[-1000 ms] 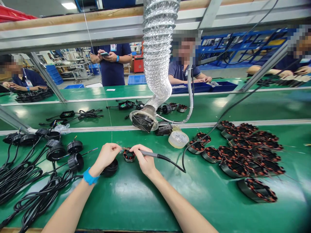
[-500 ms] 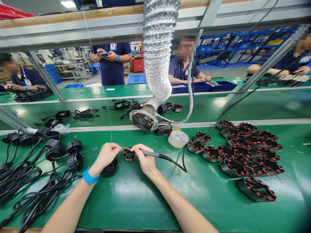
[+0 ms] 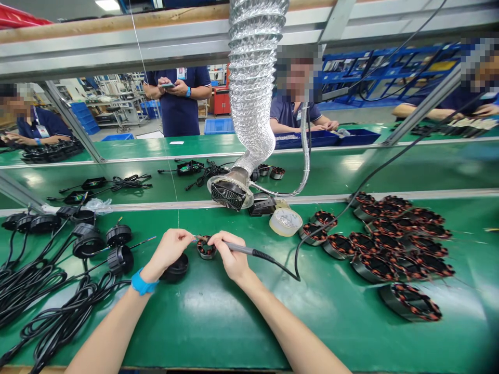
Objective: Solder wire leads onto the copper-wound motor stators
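Note:
My right hand [image 3: 233, 257] is closed around the grey handle of a soldering iron [image 3: 238, 248], whose tip points left, over a small stator [image 3: 206, 248] with copper windings. Pinched in the fingers of my left hand [image 3: 171, 249] is a thin solder wire [image 3: 174, 192] that hangs down from above; its end meets the iron's tip area just above the stator's left rim. The exact contact there is too small to make out. Partly behind my left wrist sits a round black housing [image 3: 176, 268], and the wrist wears a blue band.
Many wound stators [image 3: 384, 241] stand grouped at right. Black housings with coiled cables [image 3: 74, 311] cover the left side. A fume extractor hose [image 3: 253, 93] hangs above centre, near a round pale container [image 3: 286, 222]. The iron's cord [image 3: 298, 259] loops rightward. Co-workers [image 3: 298, 111] sit beyond the bench.
Both hands hold nearly the same place at the stator, the iron and solder wire still in them. The whole view has shifted very slightly.

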